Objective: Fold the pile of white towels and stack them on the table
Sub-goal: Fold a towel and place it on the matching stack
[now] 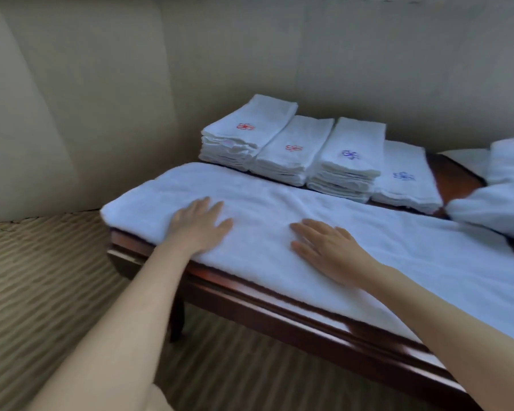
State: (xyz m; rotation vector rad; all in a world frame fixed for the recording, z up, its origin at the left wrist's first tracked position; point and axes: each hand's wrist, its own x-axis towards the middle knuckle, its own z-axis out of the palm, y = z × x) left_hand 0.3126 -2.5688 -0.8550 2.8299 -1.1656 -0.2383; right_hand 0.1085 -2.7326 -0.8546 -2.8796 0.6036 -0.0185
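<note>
A long white towel lies folded lengthwise along the front of the dark wooden table. My left hand presses flat on its left part, fingers spread. My right hand lies flat on the towel's middle, fingers straight. Behind the towel stand several stacks of folded white towels: two with red embroidery and two with blue embroidery. Loose unfolded white towels are heaped at the right edge.
The table stands in a corner against beige walls. Striped carpet covers the floor to the left and under the table. The table's left leg shows below its front edge.
</note>
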